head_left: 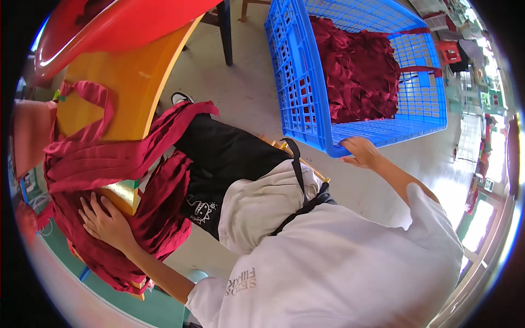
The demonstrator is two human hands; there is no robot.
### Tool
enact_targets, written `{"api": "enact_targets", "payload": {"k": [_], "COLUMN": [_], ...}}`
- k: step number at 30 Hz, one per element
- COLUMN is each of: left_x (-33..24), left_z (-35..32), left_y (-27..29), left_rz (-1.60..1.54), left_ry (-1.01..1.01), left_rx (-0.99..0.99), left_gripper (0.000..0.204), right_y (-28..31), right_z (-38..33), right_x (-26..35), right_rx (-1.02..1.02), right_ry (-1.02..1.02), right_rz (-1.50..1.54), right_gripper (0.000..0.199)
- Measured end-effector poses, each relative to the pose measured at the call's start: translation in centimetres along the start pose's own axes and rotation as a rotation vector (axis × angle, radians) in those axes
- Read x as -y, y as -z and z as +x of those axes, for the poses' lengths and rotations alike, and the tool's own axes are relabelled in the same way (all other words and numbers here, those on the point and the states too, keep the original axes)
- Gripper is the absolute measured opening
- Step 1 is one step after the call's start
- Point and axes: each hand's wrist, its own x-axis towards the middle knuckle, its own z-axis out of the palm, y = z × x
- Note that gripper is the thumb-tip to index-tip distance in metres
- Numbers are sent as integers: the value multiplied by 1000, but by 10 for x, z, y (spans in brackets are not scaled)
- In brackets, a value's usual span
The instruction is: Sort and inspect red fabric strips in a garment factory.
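Left hand (106, 221) flat on red cloth pile (104, 164) | right hand (361, 153) touching blue crate (306, 104)

Yellow wooden table (123, 82) ahead of me, red plastic seat (104, 24) upturned on top. Dark chair leg (226, 35) on pale floor (240, 93). My black apron (219, 158), white shirt (350, 262) below.
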Motion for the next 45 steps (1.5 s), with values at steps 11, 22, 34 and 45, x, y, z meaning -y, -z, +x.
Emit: {"api": "enact_targets", "payload": {"k": [11, 22, 34, 45], "left_x": [31, 22, -2, -3], "left_z": [1, 2, -6, -4], "left_y": [-14, -3, 20, 47], "left_rz": [2, -36, -121, -475], "left_ry": [-56, -67, 18, 47], "left_rx": [-23, -60, -30, -173], "left_gripper": [42, 39, 37, 24], "right_y": [-18, -19, -23, -13], "right_z": [28, 143, 246, 291], "right_x": [-9, 69, 121, 134], "right_rx": [-41, -197, -402, -352], "right_ry": [-77, -221, -268, -351], "right_rz": [-257, -259, -206, -114], "right_gripper": [52, 44, 46, 42]}}
